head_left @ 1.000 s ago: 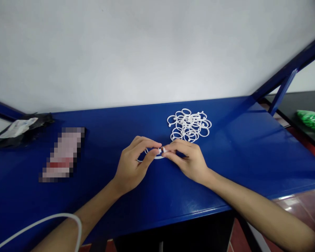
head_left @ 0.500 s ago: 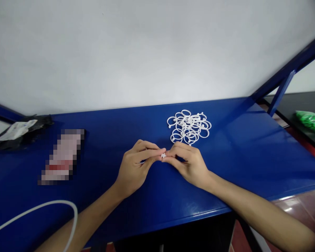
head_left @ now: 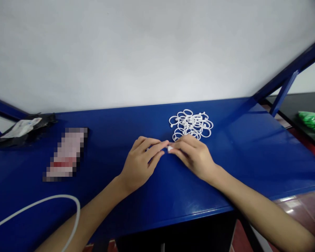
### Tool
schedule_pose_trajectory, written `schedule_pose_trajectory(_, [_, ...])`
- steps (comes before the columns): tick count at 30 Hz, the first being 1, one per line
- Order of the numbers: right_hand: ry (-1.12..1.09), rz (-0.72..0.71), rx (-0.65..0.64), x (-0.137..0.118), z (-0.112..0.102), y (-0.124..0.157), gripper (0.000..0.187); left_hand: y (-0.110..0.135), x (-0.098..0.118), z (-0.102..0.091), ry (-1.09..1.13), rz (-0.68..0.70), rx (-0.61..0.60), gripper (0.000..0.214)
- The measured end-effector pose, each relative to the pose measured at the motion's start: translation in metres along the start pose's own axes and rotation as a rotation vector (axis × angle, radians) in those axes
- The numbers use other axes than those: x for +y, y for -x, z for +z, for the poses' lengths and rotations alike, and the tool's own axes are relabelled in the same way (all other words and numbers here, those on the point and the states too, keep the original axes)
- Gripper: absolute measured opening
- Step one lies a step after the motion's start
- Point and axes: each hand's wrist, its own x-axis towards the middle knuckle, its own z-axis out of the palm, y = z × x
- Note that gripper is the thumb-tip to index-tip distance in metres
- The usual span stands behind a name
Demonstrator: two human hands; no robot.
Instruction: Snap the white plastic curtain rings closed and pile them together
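Note:
My right hand [head_left: 195, 155] pinches a small white plastic piece [head_left: 170, 149] between thumb and fingertips; most of it is hidden. It looks like part of a ring such as those in the pile. My left hand [head_left: 141, 162] meets it fingertip to fingertip, its index finger touching or nearly touching the right fingers. The left thumb stands apart from the index finger. A bit of white shows behind the left fingers. Just beyond the right hand lies a pile of thin white plastic rings with knobbed ends [head_left: 191, 124], partly covered by that hand.
The blue table [head_left: 115, 122] runs along a pale wall. At left lie a black plastic package [head_left: 23, 129] with a white label and a blurred pinkish item [head_left: 70, 150]. A white cable [head_left: 52, 197] loops over my left forearm. A green bag [head_left: 312, 120] sits at far right.
My left thumb has parted from its index finger and from the white piece. Both hands have shifted slightly away from me and to the right, the right hand covering more of the pile.

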Motion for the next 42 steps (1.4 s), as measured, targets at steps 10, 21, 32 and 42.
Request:
schedule_pose_trajectory(10, [0.338, 0.197, 0.078, 0.057, -0.027, -0.012, 0.015, -0.003, -0.032, -0.012, -0.287, -0.200, -0.428, 0.038])
schedule_pose_trajectory(21, [0.354, 0.165, -0.034, 0.051, -0.021, -0.012, 0.024, -0.002, -0.037, -0.009, -0.319, -0.223, -0.415, 0.017])
schedule_pose_trajectory(32, [0.114, 0.023, -0.023, 0.010, -0.009, -0.008, 0.020, -0.009, -0.023, -0.016, -0.098, -0.327, -0.101, 0.010])
schedule_pose_trajectory(42, [-0.169, -0.257, -0.182, -0.016, 0.005, -0.001, 0.015, -0.006, -0.003, -0.013, 0.172, -0.430, -0.228, 0.019])
